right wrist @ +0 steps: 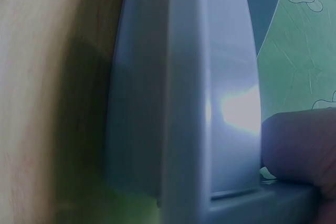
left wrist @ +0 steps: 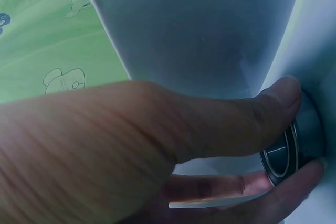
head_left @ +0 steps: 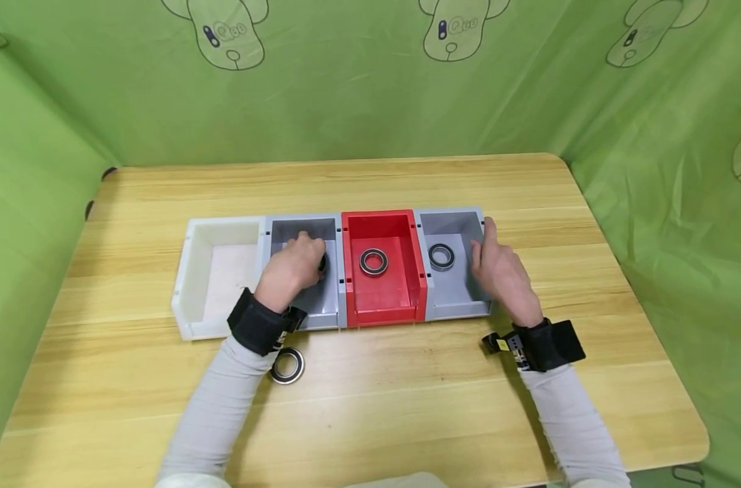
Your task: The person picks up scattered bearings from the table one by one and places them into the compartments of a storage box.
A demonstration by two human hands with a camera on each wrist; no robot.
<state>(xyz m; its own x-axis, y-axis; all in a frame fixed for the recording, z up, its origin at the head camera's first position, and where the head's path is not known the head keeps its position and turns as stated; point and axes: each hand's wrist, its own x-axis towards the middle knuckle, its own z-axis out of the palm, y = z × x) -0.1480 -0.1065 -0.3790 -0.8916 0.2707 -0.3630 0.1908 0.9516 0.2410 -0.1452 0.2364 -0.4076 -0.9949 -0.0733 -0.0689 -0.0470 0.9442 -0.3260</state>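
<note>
My left hand (head_left: 294, 266) reaches down into the dark grey bin, second from the left. Its thumb and fingers pinch a ball bearing (left wrist: 281, 156) near the bin's side wall; in the head view the hand hides most of it. At the far right, my right hand (head_left: 503, 274) grips the outer side wall of the light grey bin (head_left: 458, 309), thumb on the inner side and index finger along the outside. Inside that bin lies another ball bearing (head_left: 432, 257). A third bearing (head_left: 363, 263) lies flat in the red bin (head_left: 385, 298).
A white bin (head_left: 190, 285) forms the left end of the joined row. One more bearing (head_left: 298, 366) lies on the wooden table (head_left: 407, 407), in front of the row and beside my left sleeve. Green cloth (head_left: 346, 102) hangs behind the table and at both sides.
</note>
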